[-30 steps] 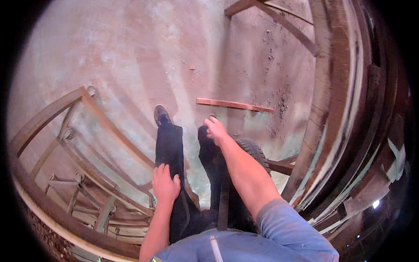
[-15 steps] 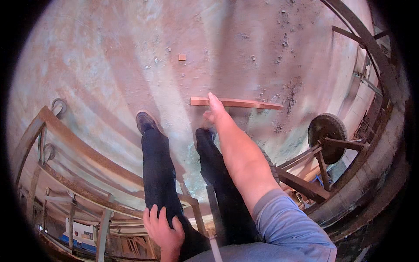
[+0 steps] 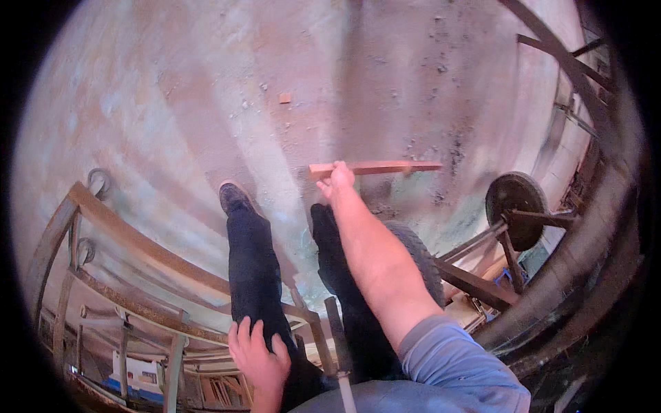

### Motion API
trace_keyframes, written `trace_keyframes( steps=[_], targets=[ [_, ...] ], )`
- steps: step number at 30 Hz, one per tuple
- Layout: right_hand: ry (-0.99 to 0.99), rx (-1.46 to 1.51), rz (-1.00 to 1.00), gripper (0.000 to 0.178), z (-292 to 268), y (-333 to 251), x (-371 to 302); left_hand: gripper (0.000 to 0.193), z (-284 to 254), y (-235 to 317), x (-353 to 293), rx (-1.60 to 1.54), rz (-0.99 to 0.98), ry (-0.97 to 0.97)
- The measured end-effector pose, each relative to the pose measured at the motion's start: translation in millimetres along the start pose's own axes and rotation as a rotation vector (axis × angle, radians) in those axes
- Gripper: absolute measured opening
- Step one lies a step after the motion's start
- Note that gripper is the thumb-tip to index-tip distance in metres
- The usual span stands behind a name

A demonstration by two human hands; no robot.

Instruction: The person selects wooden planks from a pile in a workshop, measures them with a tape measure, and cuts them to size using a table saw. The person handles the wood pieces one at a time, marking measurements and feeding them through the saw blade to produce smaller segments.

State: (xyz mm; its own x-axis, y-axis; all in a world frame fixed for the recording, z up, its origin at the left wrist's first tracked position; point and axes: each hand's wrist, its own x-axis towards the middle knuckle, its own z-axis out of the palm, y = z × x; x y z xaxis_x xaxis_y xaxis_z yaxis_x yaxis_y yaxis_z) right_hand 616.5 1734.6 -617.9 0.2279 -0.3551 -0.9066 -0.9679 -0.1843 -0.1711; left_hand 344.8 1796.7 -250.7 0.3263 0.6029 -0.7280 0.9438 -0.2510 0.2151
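Observation:
A long reddish strip of wood (image 3: 392,166) lies crosswise in front of my feet, at or just above the floor; I cannot tell whether it is lifted. Close to its left end, my right hand (image 3: 339,180) grips it, with the arm stretched out and down. My left hand (image 3: 260,354) rests on my left leg in dark trousers (image 3: 252,275), its fingers apart and nothing in it. Farther out on the floor lies a small square wood offcut (image 3: 285,98), apart from both hands.
On the left is a rusty metal frame (image 3: 148,241) with caster wheels (image 3: 99,182). To the right, a metal cart carries a large wheel (image 3: 515,210), and a tyre (image 3: 416,255) sits beside my right arm. Grit is scattered over the floor (image 3: 206,82).
My right hand has closed round the wood strip, which has shifted and turned slightly. My left hand stays on my leg.

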Motion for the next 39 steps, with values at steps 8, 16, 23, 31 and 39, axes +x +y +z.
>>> trace_keyframes(
  steps=[8,16,23,31,39],
  targets=[
    [0.216,0.137,-0.321,0.025,-65.7,-14.9,-132.9,0.042,6.3,-24.3,-12.0,-0.182,-0.001,0.019],
    [-0.300,-0.150,-0.375,0.032,-113.4,-7.3,-402.2,0.051,-67.0,-14.6,-51.0,-0.545,-0.189,-0.117],
    [-0.662,-0.727,-0.713,0.064,-182.9,-28.8,-590.6,0.059,-192.6,26.1,-49.2,-1.117,-0.044,0.049],
    [-1.034,-1.121,-1.091,0.080,-275.2,-55.4,-688.2,0.039,-328.8,68.1,-133.7,-1.918,0.210,-0.034],
    [-1.031,-1.307,-1.479,0.059,-307.2,-81.8,-691.8,0.040,-320.1,79.8,-215.1,-1.996,0.345,0.154]
  ],
)
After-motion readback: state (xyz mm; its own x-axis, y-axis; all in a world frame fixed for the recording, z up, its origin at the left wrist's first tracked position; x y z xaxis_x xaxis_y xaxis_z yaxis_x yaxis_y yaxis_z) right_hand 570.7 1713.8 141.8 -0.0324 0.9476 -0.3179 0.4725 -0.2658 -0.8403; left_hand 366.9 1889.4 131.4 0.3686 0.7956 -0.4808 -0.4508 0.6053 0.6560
